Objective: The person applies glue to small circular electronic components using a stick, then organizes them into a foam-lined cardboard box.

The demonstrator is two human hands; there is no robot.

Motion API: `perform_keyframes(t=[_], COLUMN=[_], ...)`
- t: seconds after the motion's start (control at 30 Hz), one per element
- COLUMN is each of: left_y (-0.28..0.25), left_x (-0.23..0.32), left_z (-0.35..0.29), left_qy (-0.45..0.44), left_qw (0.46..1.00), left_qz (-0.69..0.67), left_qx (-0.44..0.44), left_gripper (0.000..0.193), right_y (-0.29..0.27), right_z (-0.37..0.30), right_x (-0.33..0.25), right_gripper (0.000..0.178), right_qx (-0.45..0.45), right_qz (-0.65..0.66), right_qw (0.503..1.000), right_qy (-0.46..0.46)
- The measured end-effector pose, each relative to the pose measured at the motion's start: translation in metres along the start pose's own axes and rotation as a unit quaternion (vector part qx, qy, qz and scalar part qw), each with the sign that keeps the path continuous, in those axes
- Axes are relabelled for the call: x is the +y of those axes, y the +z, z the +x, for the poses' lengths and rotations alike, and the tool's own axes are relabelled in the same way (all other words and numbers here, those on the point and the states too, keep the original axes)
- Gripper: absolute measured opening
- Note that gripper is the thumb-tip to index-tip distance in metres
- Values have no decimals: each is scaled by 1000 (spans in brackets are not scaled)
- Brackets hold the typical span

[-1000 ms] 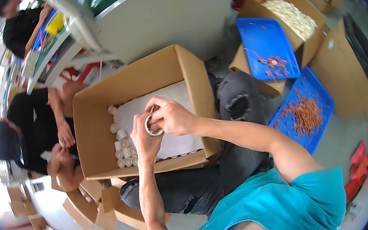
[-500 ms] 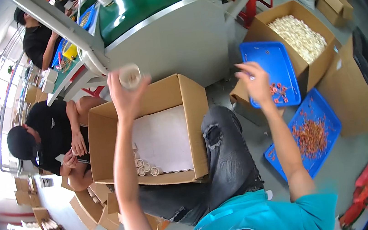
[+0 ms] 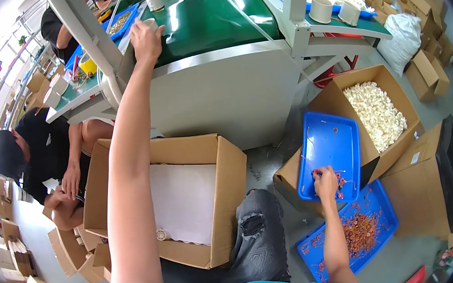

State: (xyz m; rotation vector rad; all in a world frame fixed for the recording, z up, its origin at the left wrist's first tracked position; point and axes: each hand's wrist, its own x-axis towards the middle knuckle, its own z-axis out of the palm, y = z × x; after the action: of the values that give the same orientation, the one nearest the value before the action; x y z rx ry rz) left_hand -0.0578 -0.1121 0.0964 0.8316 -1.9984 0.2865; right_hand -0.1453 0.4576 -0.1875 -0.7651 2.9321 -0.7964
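Through the head camera I see a large open brown cardboard box (image 3: 225,198) lined with a white sheet (image 3: 188,194). Beyond the box, my left hand (image 3: 146,42) curls around a small white cylindrical cup (image 3: 150,23) at a glossy green conveyor belt (image 3: 207,28). Right of the box, my right hand (image 3: 326,181) reaches into a shallow blue plastic tray (image 3: 325,140) with small red pieces (image 3: 341,183); a second blue tray (image 3: 387,218) carries an orange-red heap (image 3: 361,235). Left of the box sits a black-clothed person (image 3: 48,143).
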Motion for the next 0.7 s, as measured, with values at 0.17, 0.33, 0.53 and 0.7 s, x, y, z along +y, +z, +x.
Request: perform_keyframes(t=[0.17,0.33,0.53,0.7], left_y=[-22,-86,-113,-94], left_x=[56,18,-174,-195], left_z=[-59,-285,-575,-635], left_qy=[181,301,57,22], left_qw=[975,924,550,337], left_qz=[-66,-236,99,103], left_qx=[113,-3,-827,-936], left_gripper=[69,53,92,53], right_y=[-12,-11,-12,-15], right_z=[5,13,9,17], right_x=[21,33,22,53], right_gripper=[10,9,4,6], right_qx=[64,100,135,129], right_qz=[60,82,31,208], right_qw=[993,989,989,953], right_qy=[80,68,59,181])
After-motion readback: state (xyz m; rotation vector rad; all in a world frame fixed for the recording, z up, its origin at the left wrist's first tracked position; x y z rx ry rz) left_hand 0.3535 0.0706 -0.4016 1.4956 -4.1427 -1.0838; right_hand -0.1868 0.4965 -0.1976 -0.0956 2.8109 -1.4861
